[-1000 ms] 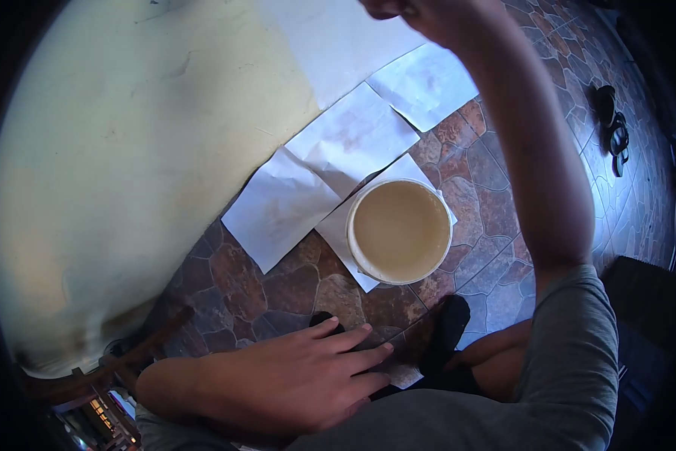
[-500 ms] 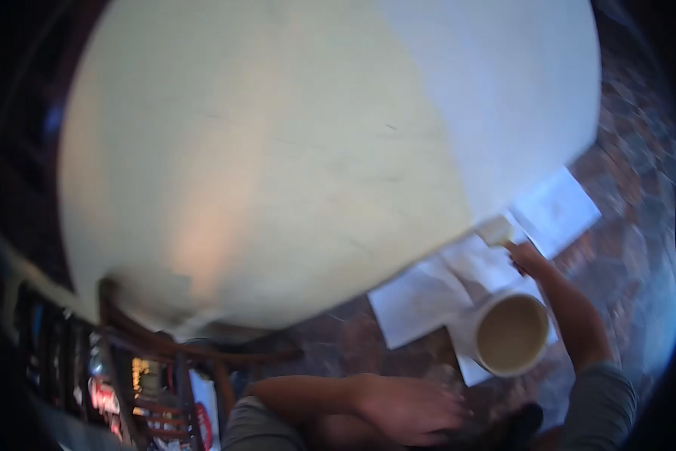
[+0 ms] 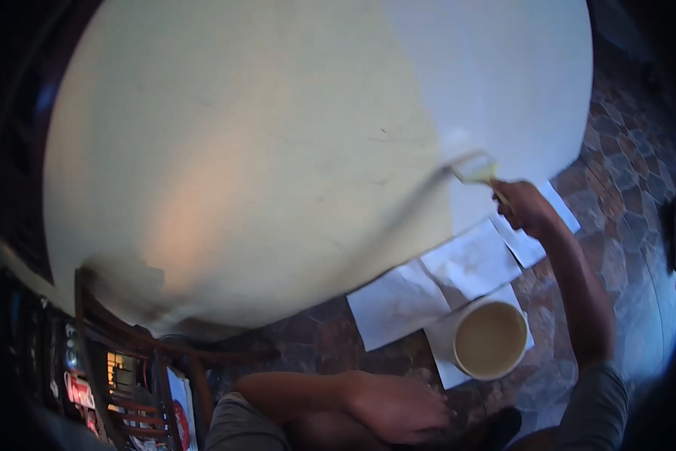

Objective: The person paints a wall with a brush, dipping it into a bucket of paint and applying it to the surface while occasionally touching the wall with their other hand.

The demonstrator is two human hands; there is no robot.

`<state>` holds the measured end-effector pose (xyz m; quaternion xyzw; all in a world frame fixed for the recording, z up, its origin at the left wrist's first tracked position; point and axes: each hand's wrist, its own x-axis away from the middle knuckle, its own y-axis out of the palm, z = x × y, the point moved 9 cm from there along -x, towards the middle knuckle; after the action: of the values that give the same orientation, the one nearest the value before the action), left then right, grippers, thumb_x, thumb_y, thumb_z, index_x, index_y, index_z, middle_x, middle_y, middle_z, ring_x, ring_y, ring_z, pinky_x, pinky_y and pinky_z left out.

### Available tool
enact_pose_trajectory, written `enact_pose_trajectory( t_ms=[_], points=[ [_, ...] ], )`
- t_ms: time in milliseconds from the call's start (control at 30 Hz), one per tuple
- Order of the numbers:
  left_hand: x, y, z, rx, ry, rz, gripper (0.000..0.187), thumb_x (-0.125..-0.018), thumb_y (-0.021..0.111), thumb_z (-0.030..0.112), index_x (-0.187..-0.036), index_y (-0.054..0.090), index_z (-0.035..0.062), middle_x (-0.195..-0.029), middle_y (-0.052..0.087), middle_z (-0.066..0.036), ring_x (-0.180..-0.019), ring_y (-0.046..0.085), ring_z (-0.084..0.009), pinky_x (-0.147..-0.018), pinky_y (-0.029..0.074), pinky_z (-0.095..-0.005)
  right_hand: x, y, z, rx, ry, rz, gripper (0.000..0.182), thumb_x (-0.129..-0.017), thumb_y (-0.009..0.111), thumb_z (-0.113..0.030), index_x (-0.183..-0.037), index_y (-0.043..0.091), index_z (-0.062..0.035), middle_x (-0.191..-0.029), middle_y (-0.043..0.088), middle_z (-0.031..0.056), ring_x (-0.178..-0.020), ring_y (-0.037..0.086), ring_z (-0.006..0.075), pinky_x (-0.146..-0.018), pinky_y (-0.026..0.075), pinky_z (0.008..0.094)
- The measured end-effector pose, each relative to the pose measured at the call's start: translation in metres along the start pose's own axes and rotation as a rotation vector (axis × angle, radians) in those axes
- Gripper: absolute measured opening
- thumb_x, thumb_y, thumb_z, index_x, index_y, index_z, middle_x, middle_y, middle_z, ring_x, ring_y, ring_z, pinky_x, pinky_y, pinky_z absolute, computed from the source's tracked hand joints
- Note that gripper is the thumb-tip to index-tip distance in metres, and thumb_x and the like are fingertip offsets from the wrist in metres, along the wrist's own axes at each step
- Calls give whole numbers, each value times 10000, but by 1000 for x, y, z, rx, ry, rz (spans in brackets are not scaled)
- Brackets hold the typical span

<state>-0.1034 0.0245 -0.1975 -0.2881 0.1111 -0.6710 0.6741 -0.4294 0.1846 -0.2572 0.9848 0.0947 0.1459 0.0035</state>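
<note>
Flat wall point(image 3: 300, 158), dark marks; round bucket point(image 3: 491, 340) on creased paper point(image 3: 469, 259). Right hand point(image 3: 522, 207): fingers wrap around yellowish brush point(image 3: 479, 176). Left hand point(image 3: 402, 408) near leg point(image 3: 327, 434): cannot tell finger spread.

Passing on the right of the bucket point(image 3: 457, 352), the right arm point(image 3: 588, 316) reaches forward until the right hand point(image 3: 522, 207) is well beyond it, fingers curled in a closed grip with the back of the hand showing. The left forearm point(image 3: 300, 397) lies crosswise to the left of the bucket and nearer the body, its left hand point(image 3: 406, 410) relaxed, palm down, loosely spread fingers just short of the bucket's near side.
</note>
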Motion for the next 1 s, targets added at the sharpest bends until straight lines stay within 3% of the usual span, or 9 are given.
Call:
enact_pose_trajectory(
  t_ms=[100, 133, 200, 467, 533, 700, 767, 900, 1000],
  points=[
    [-7, 0, 0, -5, 1, 27, 337, -1004, 544, 274, -1174, 620, -7, -1274, 622, -224, -1169, 604, -389, -1015, 490, -485, 43, 8, -77, 10, -210, 32, 491, -1030, 585, -445, -972, 630, 40, -653, 535, 32, -458, 376, 64, -401, 281, 256],
    [-13, -4, 8, 47, 44, 19, 337, -1004, 544, 274, -1174, 620, -7, -1274, 622, -224, -1169, 604, -389, -1015, 490, -485, 43, 11, -90, 70, -299, 36, 487, -1057, 536, -492, -992, 583, -12, -619, 457, -32, -437, 308, 42, -389, 249, 233],
    [-18, 5, 5, 1, -102, -243, 418, -1033, 520, 299, -1327, 579, 8, -1441, 548, -220, -1293, 542, -352, -1112, 428, -500, 45, 17, -112, 72, -477, 70, 503, -1057, 527, -508, -982, 573, -12, -638, 452, -21, -456, 305, 36, -406, 249, 233],
    [-7, 5, 9, -3, -100, -186, 432, -1039, 518, 313, -1348, 569, 16, -1452, 542, -219, -1339, 510, -370, -1145, 399, -522, -37, 27, 34, 103, -208, 76, 584, -1067, 439, -575, -866, 551, -38, -654, 497, 17, -440, 378, 81, -391, 310, 275],
    [-4, 4, 9, -17, -107, -173, 445, -1048, 506, 321, -1371, 551, 17, -1473, 523, -222, -1371, 487, -380, -1165, 380, -533, -46, 18, 91, 167, -82, 82, 663, -1040, 488, -576, -982, 617, 71, -698, 575, 85, -463, 451, 122, -421, 372, 299],
    [-6, 4, 16, -48, -121, -242, 461, -1059, 488, 335, -1397, 533, 25, -1518, 482, -222, -1430, 432, -389, -1187, 357, -538, -49, 3, 222, 64, 381, -5, 507, -1050, 526, -464, -934, 593, 25, -678, 525, 61, -443, 396, 132, -386, 310, 312],
    [-7, 3, 17, -41, -124, -272, 464, -1061, 484, 338, -1402, 531, 27, -1529, 472, -221, -1445, 416, -392, -1190, 354, -538, -55, -4, 230, 111, 394, 12, 482, -1044, 540, -443, -927, 595, 22, -680, 534, 63, -440, 396, 132, -383, 301, 309],
    [-5, -2, 16, -39, -154, -281, 469, -1059, 483, 339, -1409, 527, 29, -1539, 462, -218, -1450, 411, -397, -1195, 346, -540, -58, -1, 132, 66, 240, 4, 394, -1041, 555, -364, -889, 615, -6, -656, 550, 60, -429, 389, 122, -370, 265, 303],
    [-7, -6, 12, 7, -174, -296, 466, -1052, 490, 326, -1403, 528, 22, -1533, 467, -222, -1446, 414, -405, -1192, 348, -549, -25, 0, 26, -20, 26, -42, 367, -1029, 614, -407, -925, 610, -55, -639, 515, -9, -384, 315, 39, -342, 252, 211]
  ],
)
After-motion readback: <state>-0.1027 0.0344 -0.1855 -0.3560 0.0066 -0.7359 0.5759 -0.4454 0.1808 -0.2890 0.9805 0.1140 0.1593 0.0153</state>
